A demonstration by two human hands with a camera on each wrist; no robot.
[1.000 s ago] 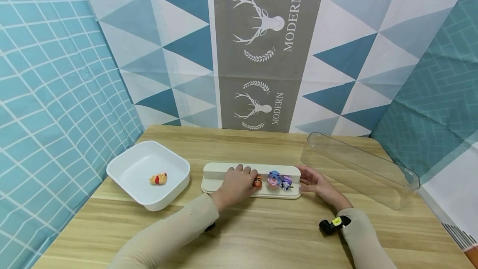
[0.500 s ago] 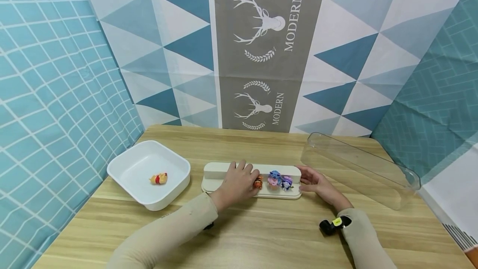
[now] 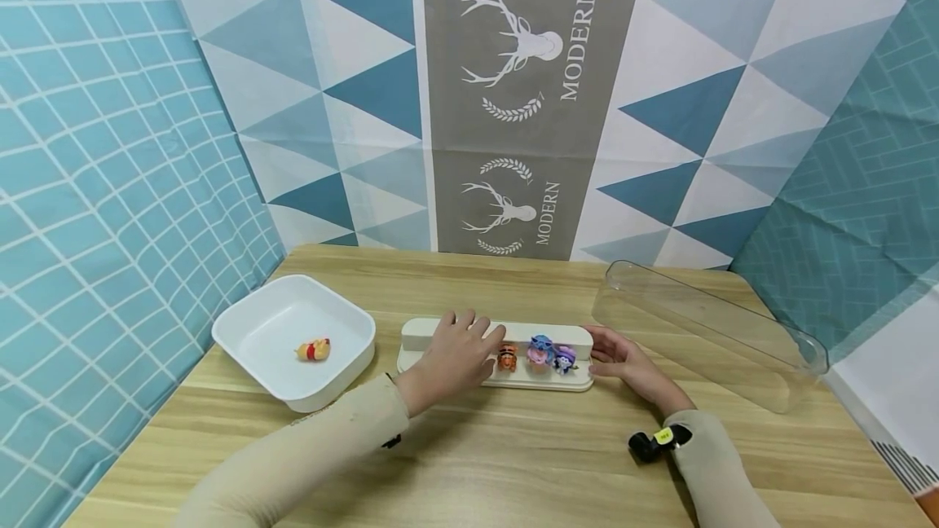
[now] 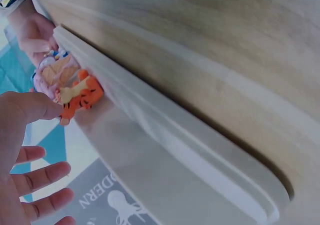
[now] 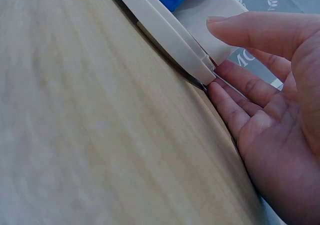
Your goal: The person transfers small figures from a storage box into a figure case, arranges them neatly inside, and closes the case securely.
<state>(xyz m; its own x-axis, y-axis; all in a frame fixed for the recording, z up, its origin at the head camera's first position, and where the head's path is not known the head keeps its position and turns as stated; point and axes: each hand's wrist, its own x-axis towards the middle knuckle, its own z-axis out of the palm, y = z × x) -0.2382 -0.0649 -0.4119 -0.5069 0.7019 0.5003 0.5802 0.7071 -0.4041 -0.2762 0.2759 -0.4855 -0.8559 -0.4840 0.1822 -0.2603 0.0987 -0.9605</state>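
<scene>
Cream stepped base (image 3: 519,332) sits mid-table, long side to the person. Three figurines on its right half: orange striped tiger figurine (image 3: 507,358) leftmost, then a gap, blue-and-pink figurine (image 3: 540,349), purple figurine (image 3: 565,360) close against it near the right end. Left hand (image 3: 451,358) is over the base's left half, right by the tiger; fingers spread, nothing clamped, thumb tip at the tiger's edge in the left wrist view, contact can't be confirmed. Right hand (image 3: 627,363) has straightish fingertips against the base's right end, thumb raised off it, so no pinch; probably there to steady the base. Figurines all face the near side, presumably for display, the raised back strip behind them. Yellow-and-red figurine (image 3: 314,349) lies on its side in the white tub (image 3: 275,324) at left; tub likely serves as loose storage. Clear cover (image 3: 697,318) rests apart at far right, maybe put there to leave the base uncovered. Writing: grey band of the backdrop (image 3: 477,129) reads "MODERN" twice, sideways, beside white deer heads and laurels. Yellow label (image 3: 663,436) on the right wrist device: too small to read. No brand legible on base or figurines.
</scene>
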